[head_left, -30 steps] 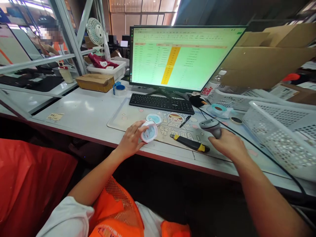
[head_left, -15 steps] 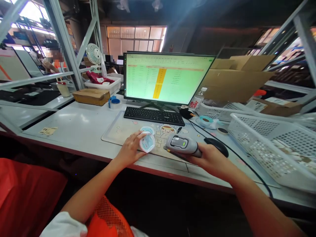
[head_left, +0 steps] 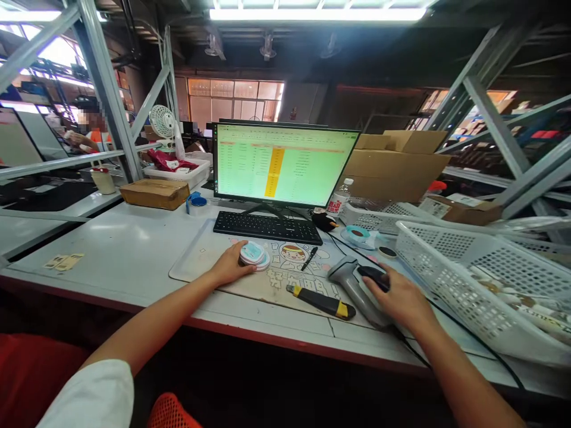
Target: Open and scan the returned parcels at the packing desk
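Note:
My left hand (head_left: 232,264) rests on the desk mat, thumb and fingers closed around the edge of small round white-and-light-blue containers (head_left: 253,253). They seem stacked or overlapping; I cannot tell how many. My right hand (head_left: 404,297) lies over a black computer mouse (head_left: 375,276), its fingers curved on top. Just left of the mouse, a grey barcode scanner (head_left: 357,291) lies on its side, partly behind the hand. A black-and-yellow utility knife (head_left: 323,301) sits between the hands, and a black pen (head_left: 309,259) lies above it.
A keyboard (head_left: 267,227) and a monitor (head_left: 285,166) showing a spreadsheet stand ahead. White perforated baskets (head_left: 439,276) crowd the right side, beside a tape roll (head_left: 357,233). A cardboard box (head_left: 155,194) sits at back left. A cable runs along the right. Another person (head_left: 91,128) is far left.
My right hand has put the barcode scanner down on the mat and moved onto the mouse. The containers in my left hand have gone from tilted up to lying flat. The view has tilted upward.

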Tool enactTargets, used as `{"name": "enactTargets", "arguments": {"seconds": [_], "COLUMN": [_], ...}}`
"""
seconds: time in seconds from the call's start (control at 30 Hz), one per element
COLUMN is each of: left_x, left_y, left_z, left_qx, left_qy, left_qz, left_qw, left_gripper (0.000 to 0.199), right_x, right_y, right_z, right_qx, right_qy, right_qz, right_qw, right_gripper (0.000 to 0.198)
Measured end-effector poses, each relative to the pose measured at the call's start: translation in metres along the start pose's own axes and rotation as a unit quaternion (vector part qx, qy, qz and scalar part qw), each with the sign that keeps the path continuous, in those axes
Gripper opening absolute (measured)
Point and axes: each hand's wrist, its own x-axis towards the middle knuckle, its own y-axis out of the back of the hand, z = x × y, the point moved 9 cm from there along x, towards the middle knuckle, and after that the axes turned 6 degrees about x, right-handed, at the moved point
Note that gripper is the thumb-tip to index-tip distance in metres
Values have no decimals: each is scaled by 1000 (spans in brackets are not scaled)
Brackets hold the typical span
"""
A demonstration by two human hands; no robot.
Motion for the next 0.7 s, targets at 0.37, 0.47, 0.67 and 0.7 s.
{"name": "enactTargets", "arguments": {"seconds": [0.37,0.47,0.67,0.7], "left_x": [15,16,16,15], "left_y": [-13,-8,25,30], "left_z": [-2,-11,-52,-58], "left_qx": [32,45,139,145], "left_qy": [18,39,138,151], "left_qz": [-24,-28,-18,-18], "left_qw": [999,998,980,978], "left_gripper": [84,83,82,82], "right_x": [11,7,3,2], "right_y": [-30,-34,-28,-27], "right_z": [59,62,60,59], "right_qx": [86,77,50,46], "right_qy": [32,19,-1,-3], "right_qz": [-5,-2,6,6], "right_qw": [996,997,999,999], "right_gripper": [62,61,58,57]}}
